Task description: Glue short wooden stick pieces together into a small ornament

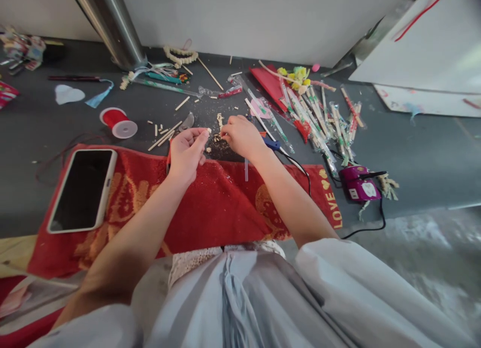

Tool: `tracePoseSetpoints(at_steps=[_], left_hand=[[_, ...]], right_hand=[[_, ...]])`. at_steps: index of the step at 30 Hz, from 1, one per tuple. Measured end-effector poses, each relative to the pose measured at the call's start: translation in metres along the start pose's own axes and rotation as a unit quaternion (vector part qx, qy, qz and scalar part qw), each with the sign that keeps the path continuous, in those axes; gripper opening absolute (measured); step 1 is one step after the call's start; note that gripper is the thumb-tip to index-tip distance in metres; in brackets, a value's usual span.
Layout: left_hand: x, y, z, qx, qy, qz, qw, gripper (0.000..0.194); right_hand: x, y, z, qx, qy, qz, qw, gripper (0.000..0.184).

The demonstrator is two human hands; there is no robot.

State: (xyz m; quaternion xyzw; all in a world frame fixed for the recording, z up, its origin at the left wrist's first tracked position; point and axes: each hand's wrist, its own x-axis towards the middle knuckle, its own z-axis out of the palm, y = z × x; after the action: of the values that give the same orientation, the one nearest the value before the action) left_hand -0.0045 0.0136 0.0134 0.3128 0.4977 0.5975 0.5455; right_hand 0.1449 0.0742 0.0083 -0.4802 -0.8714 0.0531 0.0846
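My left hand point(187, 152) is closed, pinching a small cream-coloured piece point(209, 131) between thumb and forefinger. Just to its right, my right hand point(242, 135) bends its fingers down to a heap of small cream bits point(218, 143) on the dark table; whether its fingertips hold one cannot be made out. A short stack of pale pieces point(220, 118) lies right behind those fingers. Thin pale sticks point(165, 136) and shorter cut lengths lie left of my left hand. A blue-handled tool point(271, 143) with a black cord is partly hidden behind my right wrist.
A red towel point(221, 203) covers the near edge, with a phone point(83, 190) on its left. A red thread spool point(118, 122) lies behind the phone. Many wrapped sticks point(311, 115) and a purple corded box point(359, 183) are at right. A metal post point(112, 27) stands behind.
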Motion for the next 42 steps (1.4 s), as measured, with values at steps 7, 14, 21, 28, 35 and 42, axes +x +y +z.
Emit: tracePoseSetpoints(at_steps=[7, 14, 21, 28, 35, 42], left_hand=[[0.001, -0.002, -0.002, 0.003, -0.011, 0.004, 1.0, 0.008], [0.0, -0.002, -0.001, -0.006, -0.007, -0.003, 1.0, 0.012], [-0.001, -0.001, -0.001, -0.004, -0.01, -0.005, 1.0, 0.01], [-0.003, -0.006, -0.001, 0.014, -0.029, 0.005, 0.999, 0.006], [-0.006, -0.007, 0.0, 0.019, -0.06, 0.009, 0.998, 0.006], [-0.009, -0.008, -0.001, 0.047, -0.094, 0.01, 0.994, 0.013]], right_hand=[[0.006, 0.001, -0.001, -0.025, -0.026, -0.033, 0.999, 0.022], [0.012, -0.004, -0.007, -0.069, -0.064, -0.045, 0.994, 0.025], [-0.005, 0.008, -0.011, 0.023, -0.017, -0.033, 0.999, 0.016], [-0.037, 0.006, -0.013, 0.4, 0.097, 0.011, 0.911, 0.01], [-0.045, 0.002, -0.01, 0.578, 0.126, 0.053, 0.804, 0.023], [-0.043, 0.002, -0.01, 0.596, 0.127, 0.043, 0.791, 0.041]])
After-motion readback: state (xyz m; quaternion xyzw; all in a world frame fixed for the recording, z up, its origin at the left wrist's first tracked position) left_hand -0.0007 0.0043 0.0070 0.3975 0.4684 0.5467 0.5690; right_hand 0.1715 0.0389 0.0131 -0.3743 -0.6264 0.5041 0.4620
